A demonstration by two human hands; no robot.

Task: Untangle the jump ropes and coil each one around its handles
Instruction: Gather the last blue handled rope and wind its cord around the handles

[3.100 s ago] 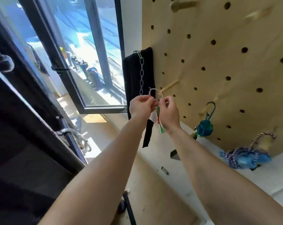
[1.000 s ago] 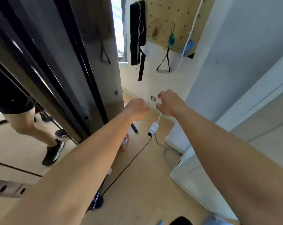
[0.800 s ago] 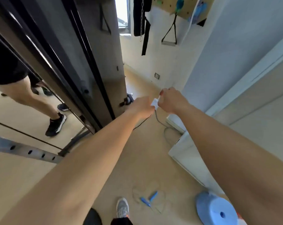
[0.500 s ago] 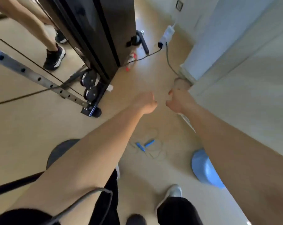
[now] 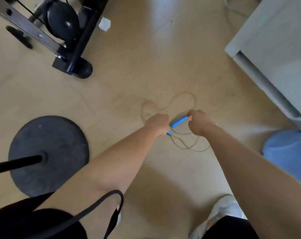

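The left hand curls round a blue handle; the right hand touches the other handle, grip unclear. The rope lies looped on the floor; lifting quickly may knot it

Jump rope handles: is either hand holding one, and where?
Left hand grips one blue handle mid-length. Right hand touches other handle at far end; grip unclear.

I see a pale beige floor in soft light. At upper left stands a black machine frame with a pulley wheel. At left a round black base plate carries a pole. A white cabinet fills the upper right, with a light-blue round object below it.
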